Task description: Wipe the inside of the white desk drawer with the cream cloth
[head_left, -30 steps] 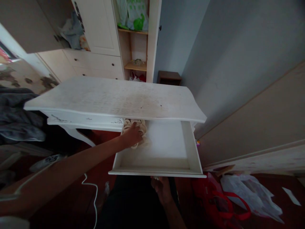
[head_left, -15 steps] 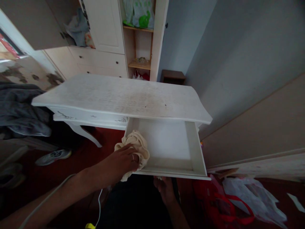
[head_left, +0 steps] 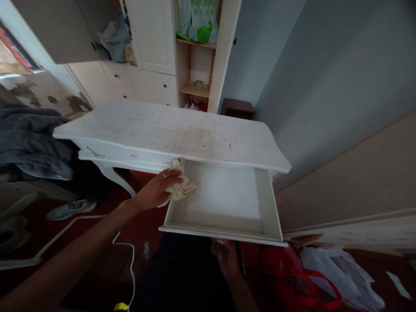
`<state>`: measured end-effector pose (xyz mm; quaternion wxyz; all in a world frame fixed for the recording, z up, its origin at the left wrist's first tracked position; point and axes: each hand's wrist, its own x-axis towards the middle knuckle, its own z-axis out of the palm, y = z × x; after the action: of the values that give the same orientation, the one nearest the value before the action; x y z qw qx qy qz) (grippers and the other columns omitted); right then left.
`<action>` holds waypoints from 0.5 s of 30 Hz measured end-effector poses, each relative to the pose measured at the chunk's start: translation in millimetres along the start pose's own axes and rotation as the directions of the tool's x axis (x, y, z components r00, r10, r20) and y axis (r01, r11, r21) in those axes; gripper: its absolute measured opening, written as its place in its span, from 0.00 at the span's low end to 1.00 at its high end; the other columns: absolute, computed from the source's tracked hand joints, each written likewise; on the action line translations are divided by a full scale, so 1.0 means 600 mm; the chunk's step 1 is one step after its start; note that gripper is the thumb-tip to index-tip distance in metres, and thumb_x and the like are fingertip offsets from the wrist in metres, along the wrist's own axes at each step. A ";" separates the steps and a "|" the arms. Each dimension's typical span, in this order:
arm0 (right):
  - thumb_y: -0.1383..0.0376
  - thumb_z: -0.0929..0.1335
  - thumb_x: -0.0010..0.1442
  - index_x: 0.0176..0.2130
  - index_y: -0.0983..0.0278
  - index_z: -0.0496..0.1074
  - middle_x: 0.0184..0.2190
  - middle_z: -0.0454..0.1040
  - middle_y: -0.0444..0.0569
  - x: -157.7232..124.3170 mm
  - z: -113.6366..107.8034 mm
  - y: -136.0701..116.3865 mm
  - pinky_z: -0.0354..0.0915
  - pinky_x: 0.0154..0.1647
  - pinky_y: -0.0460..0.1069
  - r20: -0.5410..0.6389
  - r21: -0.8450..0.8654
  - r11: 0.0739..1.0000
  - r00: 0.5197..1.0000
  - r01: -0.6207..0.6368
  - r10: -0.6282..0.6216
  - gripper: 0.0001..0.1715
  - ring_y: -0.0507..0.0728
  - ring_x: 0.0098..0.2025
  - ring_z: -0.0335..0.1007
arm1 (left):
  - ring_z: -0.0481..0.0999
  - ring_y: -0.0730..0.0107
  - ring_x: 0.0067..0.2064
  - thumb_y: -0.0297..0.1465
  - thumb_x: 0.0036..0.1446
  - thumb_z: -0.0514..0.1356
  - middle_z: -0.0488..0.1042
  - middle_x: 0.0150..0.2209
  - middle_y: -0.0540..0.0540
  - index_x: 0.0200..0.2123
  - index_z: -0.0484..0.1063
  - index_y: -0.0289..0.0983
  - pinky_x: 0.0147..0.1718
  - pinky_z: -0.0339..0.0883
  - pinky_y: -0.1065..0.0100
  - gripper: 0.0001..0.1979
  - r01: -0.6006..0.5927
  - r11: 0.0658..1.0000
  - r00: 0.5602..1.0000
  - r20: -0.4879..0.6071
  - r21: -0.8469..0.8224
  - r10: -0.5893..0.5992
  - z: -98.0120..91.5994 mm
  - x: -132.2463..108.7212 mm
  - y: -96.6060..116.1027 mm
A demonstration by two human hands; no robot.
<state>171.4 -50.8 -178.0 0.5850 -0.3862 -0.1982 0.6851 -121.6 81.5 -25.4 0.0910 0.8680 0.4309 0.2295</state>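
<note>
My left hand [head_left: 164, 184] presses a crumpled cream cloth [head_left: 181, 187] over the left side wall of the pulled-out white drawer [head_left: 224, 236], close to where it meets the desk. Part of the cloth hangs into the drawer and part outside it. Below the drawer front, my right hand [head_left: 226, 258] has its fingers curled around a small pale drawer knob [head_left: 220, 241], mostly hidden by the front edge. The white desk [head_left: 146, 125] has a stained, worn top with dark smudges near the middle.
A white cabinet [head_left: 149, 82] with open doors stands behind the desk. Grey clothing [head_left: 35, 143] lies at the left, above a shoe [head_left: 71, 209]. A white cable [head_left: 132, 260] runs across the red floor. Red bag [head_left: 286, 277] and plastic bag [head_left: 341, 273] lie at right.
My left hand and the cloth have moved away from me along the drawer's left wall, from the front corner toward the desk. My right hand stays under the drawer front.
</note>
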 end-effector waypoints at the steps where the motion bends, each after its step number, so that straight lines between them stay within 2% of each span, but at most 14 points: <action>1: 0.49 0.76 0.48 0.29 0.62 0.76 0.25 0.77 0.46 -0.001 0.000 0.000 0.54 0.21 0.46 -0.008 0.007 1.000 1.000 -0.007 0.007 0.20 0.46 0.16 0.56 | 0.63 0.60 0.64 0.16 0.48 0.51 0.66 0.61 0.39 0.56 0.68 0.36 0.62 0.61 0.54 0.31 0.013 1.000 1.000 -0.019 -0.015 -0.013 0.009 -0.001 -0.003; 4: 0.50 0.77 0.48 0.29 0.62 0.76 0.25 0.76 0.45 -0.002 0.002 0.000 0.54 0.21 0.46 -0.021 0.029 0.999 0.999 -0.026 0.027 0.19 0.46 0.16 0.55 | 0.62 0.59 0.65 0.18 0.51 0.51 0.64 0.62 0.37 0.59 0.65 0.33 0.63 0.60 0.53 0.30 0.048 0.999 0.998 -0.050 0.000 -0.048 0.019 0.005 -0.003; 8: 0.50 0.78 0.45 0.28 0.62 0.76 0.24 0.76 0.45 -0.002 0.003 -0.002 0.55 0.22 0.47 -0.033 0.045 0.997 0.998 -0.056 0.057 0.19 0.46 0.16 0.54 | 0.61 0.57 0.65 0.19 0.52 0.52 0.64 0.63 0.36 0.59 0.66 0.31 0.65 0.55 0.53 0.29 0.122 0.981 0.992 -0.011 0.153 -0.122 0.009 0.042 0.012; 12: 0.50 0.78 0.45 0.28 0.61 0.77 0.24 0.76 0.45 -0.002 0.002 -0.005 0.56 0.23 0.47 -0.029 0.037 0.996 0.997 -0.075 0.077 0.19 0.46 0.17 0.52 | 0.68 0.57 0.59 0.21 0.53 0.53 0.70 0.58 0.40 0.54 0.72 0.36 0.61 0.59 0.55 0.24 0.254 0.918 0.961 0.026 0.304 -0.275 -0.003 0.088 0.036; 15: 0.50 0.78 0.45 0.28 0.61 0.78 0.25 0.77 0.45 -0.003 0.002 -0.006 0.56 0.24 0.47 -0.035 0.036 0.997 0.997 -0.062 0.063 0.18 0.47 0.18 0.52 | 0.69 0.56 0.55 0.23 0.54 0.55 0.74 0.53 0.41 0.48 0.75 0.38 0.57 0.63 0.54 0.19 0.291 0.881 0.935 0.082 0.373 -0.344 -0.010 0.093 0.064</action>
<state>172.6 -51.7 -173.9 0.5734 -0.3944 -0.1635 0.6993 -68.2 102.2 11.5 0.0006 0.8018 0.5940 0.0658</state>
